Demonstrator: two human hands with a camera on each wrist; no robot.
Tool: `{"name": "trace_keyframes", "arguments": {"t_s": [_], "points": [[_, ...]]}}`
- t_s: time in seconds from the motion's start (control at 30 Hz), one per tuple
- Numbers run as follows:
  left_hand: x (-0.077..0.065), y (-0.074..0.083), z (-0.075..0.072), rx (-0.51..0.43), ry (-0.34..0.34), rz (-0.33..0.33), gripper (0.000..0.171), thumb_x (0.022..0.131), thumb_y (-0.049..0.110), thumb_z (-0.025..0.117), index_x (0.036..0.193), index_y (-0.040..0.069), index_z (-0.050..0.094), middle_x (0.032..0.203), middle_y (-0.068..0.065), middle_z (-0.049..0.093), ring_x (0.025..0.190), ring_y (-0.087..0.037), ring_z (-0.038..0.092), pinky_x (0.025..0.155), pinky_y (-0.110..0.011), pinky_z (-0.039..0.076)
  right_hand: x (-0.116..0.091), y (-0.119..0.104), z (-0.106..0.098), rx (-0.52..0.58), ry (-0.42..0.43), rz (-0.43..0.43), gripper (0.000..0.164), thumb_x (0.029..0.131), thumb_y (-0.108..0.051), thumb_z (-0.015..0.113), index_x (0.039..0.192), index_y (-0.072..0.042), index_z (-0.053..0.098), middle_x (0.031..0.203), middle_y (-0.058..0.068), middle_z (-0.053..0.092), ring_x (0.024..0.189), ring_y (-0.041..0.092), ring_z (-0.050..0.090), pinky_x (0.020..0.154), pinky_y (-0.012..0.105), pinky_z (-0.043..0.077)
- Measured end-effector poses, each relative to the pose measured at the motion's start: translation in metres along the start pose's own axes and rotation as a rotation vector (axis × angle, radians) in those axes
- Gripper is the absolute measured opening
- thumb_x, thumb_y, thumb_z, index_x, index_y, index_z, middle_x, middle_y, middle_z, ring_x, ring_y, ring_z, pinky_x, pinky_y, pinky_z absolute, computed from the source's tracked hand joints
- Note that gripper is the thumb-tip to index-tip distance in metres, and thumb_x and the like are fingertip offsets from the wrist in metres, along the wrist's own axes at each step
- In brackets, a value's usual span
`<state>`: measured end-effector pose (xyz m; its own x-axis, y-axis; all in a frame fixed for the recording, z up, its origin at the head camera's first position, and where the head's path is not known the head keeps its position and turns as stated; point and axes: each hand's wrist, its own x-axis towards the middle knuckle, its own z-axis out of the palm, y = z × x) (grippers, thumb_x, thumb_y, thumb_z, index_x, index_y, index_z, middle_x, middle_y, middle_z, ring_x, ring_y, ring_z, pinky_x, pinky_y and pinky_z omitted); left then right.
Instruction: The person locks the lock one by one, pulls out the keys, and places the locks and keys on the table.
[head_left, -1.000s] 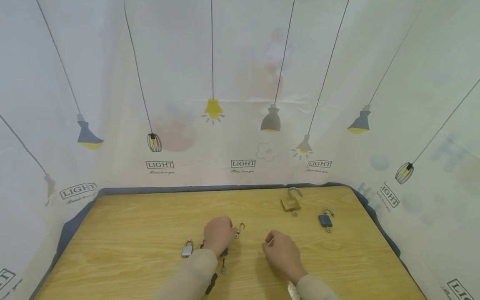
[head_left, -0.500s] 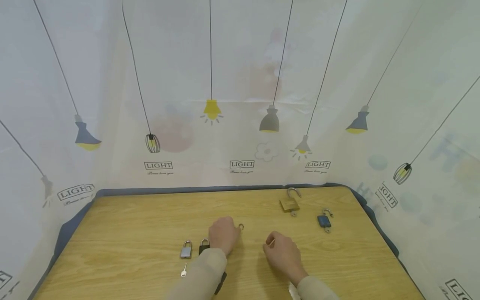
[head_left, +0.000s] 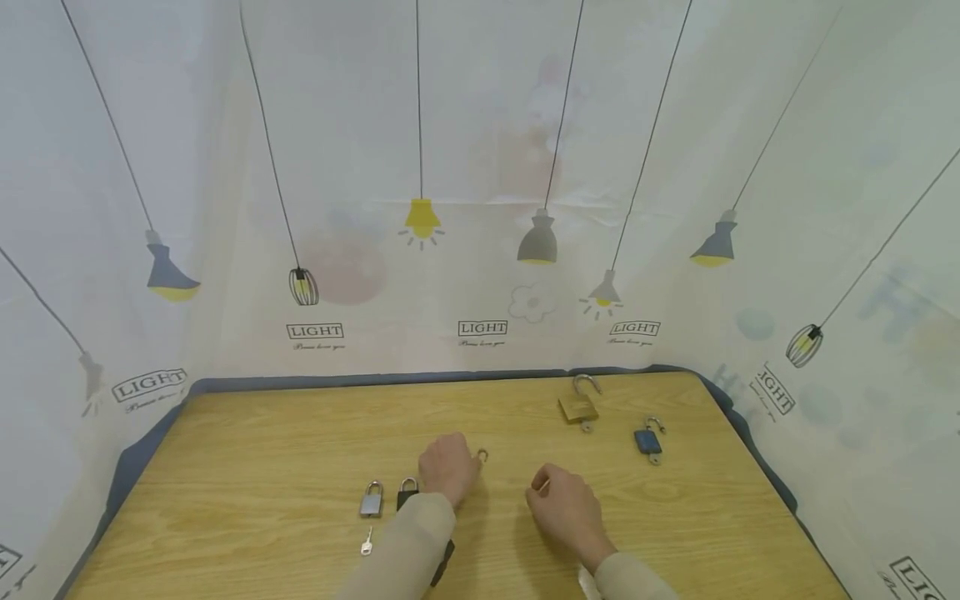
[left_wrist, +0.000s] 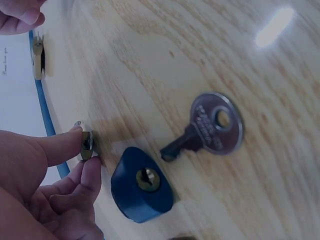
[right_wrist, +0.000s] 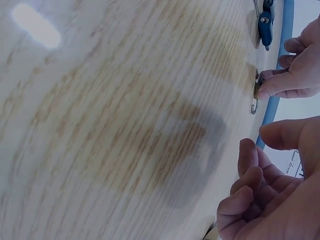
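Note:
In the left wrist view, my left hand (left_wrist: 65, 185) pinches a small brass padlock (left_wrist: 87, 142) between thumb and fingers. Its open shackle (head_left: 483, 455) pokes out past the fingertips in the head view. A dark blue padlock (left_wrist: 145, 187) lies close to that hand, with a key (left_wrist: 217, 125) beside it. My right hand (head_left: 564, 508) hovers over the table to the right, fingers loosely curled around nothing; the right wrist view shows the same hand (right_wrist: 272, 190) apart from the padlock.
A silver padlock (head_left: 371, 504) lies left, with a silver key (head_left: 367, 543) below it and a black padlock (head_left: 407, 493) beside it. Farther right are a brass padlock (head_left: 577, 408) and a blue padlock (head_left: 648, 442), both with open shackles and keys inserted. The wooden table (head_left: 270, 450) meets a printed curtain.
My left hand has moved right and taken hold of the small padlock. The silver key and black padlock have come into view from behind the left arm. The right hand has barely moved.

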<state>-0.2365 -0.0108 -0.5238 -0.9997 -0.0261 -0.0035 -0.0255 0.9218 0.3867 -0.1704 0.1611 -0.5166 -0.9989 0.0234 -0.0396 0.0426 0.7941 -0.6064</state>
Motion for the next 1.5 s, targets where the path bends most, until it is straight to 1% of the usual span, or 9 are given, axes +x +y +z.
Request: {"name": "trace_keyframes", "arguments": {"t_s": [0.3, 0.57, 0.8, 0.9, 0.97, 1.07, 1.13, 1.23, 1.5], "points": [[0.003, -0.002, -0.001, -0.085, -0.067, -0.064, 0.051, 0.080, 0.030, 0.075, 0.051, 0.015, 0.036, 0.047, 0.004, 0.033, 0.045, -0.012, 0.033, 0.042, -0.026, 0.025, 0.000, 0.000, 0.001, 0.012, -0.013, 0.000, 0.010, 0.083, -0.020, 0.066, 0.086, -0.012, 0.062, 0.079, 0.003, 0.066, 0.063, 0.013, 0.057, 0.052, 0.032, 0.046], [0.001, -0.001, -0.006, -0.104, -0.095, -0.061, 0.050, 0.078, 0.024, 0.075, 0.049, 0.015, 0.035, 0.045, 0.004, 0.033, 0.044, -0.012, 0.033, 0.041, -0.026, 0.025, -0.001, -0.001, 0.002, 0.024, -0.033, 0.009, 0.011, 0.084, -0.022, 0.066, 0.087, -0.012, 0.062, 0.079, 0.002, 0.065, 0.063, 0.013, 0.056, 0.053, 0.032, 0.046], [-0.002, 0.001, -0.011, -0.158, -0.149, -0.062, 0.046, 0.080, 0.024, 0.073, 0.049, 0.014, 0.040, 0.043, 0.005, 0.035, 0.043, -0.011, 0.034, 0.040, -0.025, 0.026, -0.001, -0.004, 0.000, 0.040, -0.022, -0.010, 0.010, 0.084, -0.020, 0.066, 0.087, -0.011, 0.062, 0.078, 0.002, 0.065, 0.063, 0.013, 0.055, 0.053, 0.031, 0.046], [-0.003, 0.001, -0.012, -0.190, -0.165, -0.043, 0.045, 0.082, 0.024, 0.071, 0.047, 0.013, 0.045, 0.042, 0.006, 0.035, 0.041, -0.010, 0.031, 0.039, -0.024, 0.024, 0.000, -0.005, -0.002, 0.036, -0.008, -0.015, 0.009, 0.084, -0.018, 0.066, 0.087, -0.011, 0.063, 0.078, 0.001, 0.064, 0.063, 0.012, 0.055, 0.053, 0.031, 0.046], [-0.004, 0.000, -0.013, -0.226, -0.173, -0.024, 0.038, 0.082, 0.025, 0.072, 0.051, 0.012, 0.055, 0.047, 0.006, 0.043, 0.043, -0.009, 0.034, 0.040, -0.023, 0.026, 0.001, -0.005, -0.004, 0.034, -0.002, -0.020, 0.008, 0.084, -0.017, 0.066, 0.088, -0.011, 0.063, 0.078, 0.001, 0.064, 0.063, 0.012, 0.055, 0.053, 0.031, 0.046], [-0.007, -0.001, -0.017, -0.310, -0.195, 0.012, 0.022, 0.082, 0.028, 0.073, 0.070, 0.010, 0.069, 0.067, 0.003, 0.061, 0.054, -0.011, 0.045, 0.048, -0.026, 0.036, 0.003, -0.005, -0.006, 0.024, -0.003, -0.024, 0.006, 0.084, -0.016, 0.065, 0.088, -0.011, 0.064, 0.077, 0.000, 0.064, 0.064, 0.012, 0.055, 0.054, 0.031, 0.046], [-0.011, -0.003, -0.020, -0.373, -0.221, 0.040, 0.020, 0.082, 0.030, 0.074, 0.083, 0.010, 0.071, 0.085, -0.001, 0.067, 0.065, -0.014, 0.052, 0.057, -0.030, 0.044, 0.005, -0.004, -0.008, 0.026, -0.002, -0.031, 0.007, 0.085, -0.016, 0.065, 0.090, -0.011, 0.065, 0.078, 0.000, 0.064, 0.065, 0.012, 0.056, 0.055, 0.032, 0.047], [-0.017, -0.005, -0.024, -0.462, -0.274, 0.078, 0.023, 0.084, 0.031, 0.072, 0.089, 0.009, 0.069, 0.093, -0.004, 0.067, 0.076, -0.017, 0.055, 0.065, -0.036, 0.047, 0.009, -0.004, -0.010, 0.045, -0.003, -0.056, 0.009, 0.087, -0.015, 0.065, 0.093, -0.009, 0.066, 0.080, 0.000, 0.065, 0.067, 0.012, 0.056, 0.057, 0.032, 0.048], [-0.032, -0.011, -0.036, -0.603, -0.357, 0.124, 0.021, 0.087, 0.033, 0.069, 0.092, 0.013, 0.065, 0.091, -0.002, 0.060, 0.083, -0.020, 0.053, 0.070, -0.038, 0.046, 0.019, -0.013, -0.017, 0.189, -0.030, -0.186, 0.014, 0.091, -0.009, 0.062, 0.103, -0.009, 0.067, 0.089, 0.000, 0.063, 0.072, 0.012, 0.051, 0.064, 0.031, 0.045]]}}
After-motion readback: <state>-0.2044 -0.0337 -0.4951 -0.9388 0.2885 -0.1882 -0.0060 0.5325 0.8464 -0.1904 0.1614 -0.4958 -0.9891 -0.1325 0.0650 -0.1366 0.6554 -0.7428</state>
